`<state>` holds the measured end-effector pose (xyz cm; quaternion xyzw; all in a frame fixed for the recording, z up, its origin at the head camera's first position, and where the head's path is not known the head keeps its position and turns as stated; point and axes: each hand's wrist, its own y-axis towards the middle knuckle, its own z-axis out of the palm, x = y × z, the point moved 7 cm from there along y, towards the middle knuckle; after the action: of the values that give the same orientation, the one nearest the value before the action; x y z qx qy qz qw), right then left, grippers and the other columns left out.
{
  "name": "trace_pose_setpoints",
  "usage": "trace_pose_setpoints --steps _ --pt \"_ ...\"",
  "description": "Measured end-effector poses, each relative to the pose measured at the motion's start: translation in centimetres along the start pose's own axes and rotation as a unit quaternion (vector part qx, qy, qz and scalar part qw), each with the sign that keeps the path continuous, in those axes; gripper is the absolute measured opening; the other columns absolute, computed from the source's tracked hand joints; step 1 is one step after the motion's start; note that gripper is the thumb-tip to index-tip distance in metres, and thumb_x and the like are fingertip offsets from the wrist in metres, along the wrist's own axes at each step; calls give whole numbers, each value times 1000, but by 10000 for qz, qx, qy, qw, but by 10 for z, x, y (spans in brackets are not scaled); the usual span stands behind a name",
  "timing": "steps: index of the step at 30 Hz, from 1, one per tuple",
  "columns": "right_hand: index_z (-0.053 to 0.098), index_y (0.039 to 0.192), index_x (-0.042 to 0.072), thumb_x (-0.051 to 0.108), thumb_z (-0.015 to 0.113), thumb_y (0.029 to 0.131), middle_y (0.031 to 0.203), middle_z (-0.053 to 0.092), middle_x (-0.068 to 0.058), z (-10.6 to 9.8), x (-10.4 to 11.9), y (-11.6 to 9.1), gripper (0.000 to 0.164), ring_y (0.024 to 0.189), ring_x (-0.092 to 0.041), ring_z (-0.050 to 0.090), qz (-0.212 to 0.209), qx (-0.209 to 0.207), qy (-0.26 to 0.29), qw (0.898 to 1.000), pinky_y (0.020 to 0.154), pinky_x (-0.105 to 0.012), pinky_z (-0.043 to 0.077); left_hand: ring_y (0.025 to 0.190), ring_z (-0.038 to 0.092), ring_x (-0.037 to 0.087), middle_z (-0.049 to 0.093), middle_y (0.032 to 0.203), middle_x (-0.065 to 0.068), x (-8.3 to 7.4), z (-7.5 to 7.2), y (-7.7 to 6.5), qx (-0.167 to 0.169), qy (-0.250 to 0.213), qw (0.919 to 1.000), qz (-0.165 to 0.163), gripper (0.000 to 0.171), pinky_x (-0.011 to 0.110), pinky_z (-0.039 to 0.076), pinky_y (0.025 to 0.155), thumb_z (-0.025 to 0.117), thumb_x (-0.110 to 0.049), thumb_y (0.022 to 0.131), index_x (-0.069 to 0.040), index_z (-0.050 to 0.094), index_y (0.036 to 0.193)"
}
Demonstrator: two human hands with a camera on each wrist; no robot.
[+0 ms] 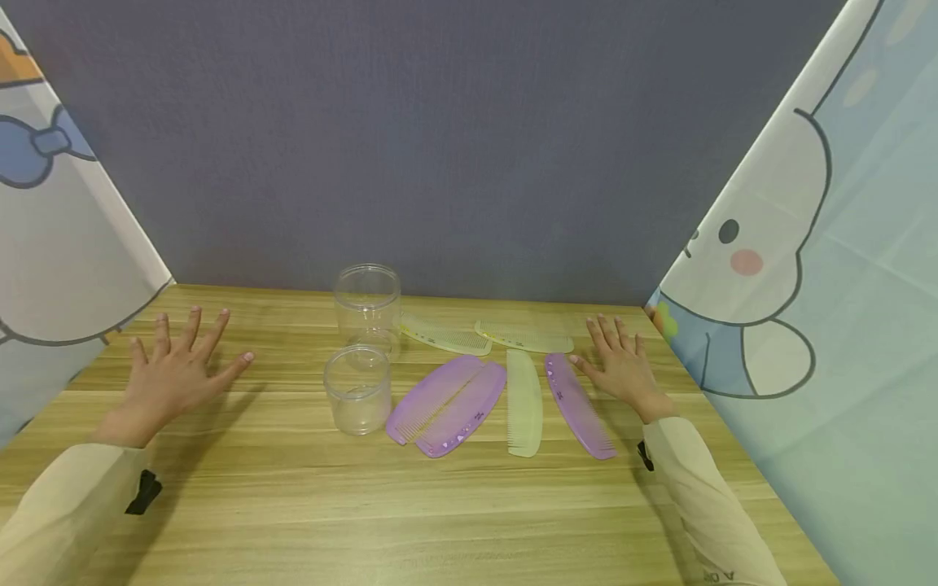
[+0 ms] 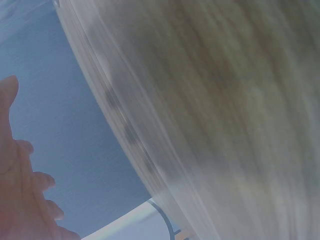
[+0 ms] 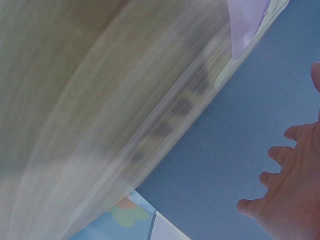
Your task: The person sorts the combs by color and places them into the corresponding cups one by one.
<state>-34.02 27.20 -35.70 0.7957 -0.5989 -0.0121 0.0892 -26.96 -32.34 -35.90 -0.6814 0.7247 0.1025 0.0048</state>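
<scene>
My left hand (image 1: 172,376) is spread with straight fingers, to the left of two clear round containers, and touches nothing that I can see. My right hand (image 1: 623,370) also has its fingers extended; in the head view its thumb tip lies close to the top end of a purple comb (image 1: 582,411). Two more purple combs (image 1: 432,395) lie side by side, teeth facing each other. A pale green comb (image 1: 524,403) lies between them and the right one. Behind are two other pale green combs (image 1: 449,337), lying crosswise. In the right wrist view a purple comb (image 3: 246,25) shows partly.
One clear container (image 1: 358,395) stands in front of a taller one (image 1: 369,313), left of the combs. A grey-blue panel (image 1: 410,146) rises behind the wooden table (image 1: 330,505). Cartoon-printed sheets (image 1: 857,293) flank both sides.
</scene>
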Motion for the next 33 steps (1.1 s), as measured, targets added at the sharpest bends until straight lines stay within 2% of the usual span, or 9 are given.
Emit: trace_pose_setpoints --steps 13,23,27,33 --pt "6 148 12 49 43 92 153 6 -17 -1 2 -1 77 139 -41 -2 -132 -31 -6 9999 107 -68 -1 125 -21 56 -20 148 19 -4 -4 3 -84 45 10000 9 81 80 -7 91 34 -61 90 -26 -13 145" --pt "9 147 10 47 43 92 153 7 -18 1 4 -2 75 139 -42 1 -195 -7 95 9998 108 -67 -1 126 -20 55 -15 149 21 -10 -7 6 -122 -181 9998 -15 82 80 -6 92 37 -60 89 -25 -11 146" --pt "12 147 8 46 45 92 152 10 -20 4 7 -2 74 138 -43 5 -243 -12 148 9996 108 -67 2 126 -20 55 -9 149 25 -14 -8 8 -172 -263 9995 34 83 79 -7 94 37 -60 89 -23 -10 146" --pt "16 146 5 42 48 91 148 20 -24 9 13 -3 73 135 -46 14 -353 -54 197 9992 107 -68 12 126 -10 60 0 149 29 -24 -12 12 -351 -400 9984 165 84 78 -3 96 40 -59 88 -20 -5 148"
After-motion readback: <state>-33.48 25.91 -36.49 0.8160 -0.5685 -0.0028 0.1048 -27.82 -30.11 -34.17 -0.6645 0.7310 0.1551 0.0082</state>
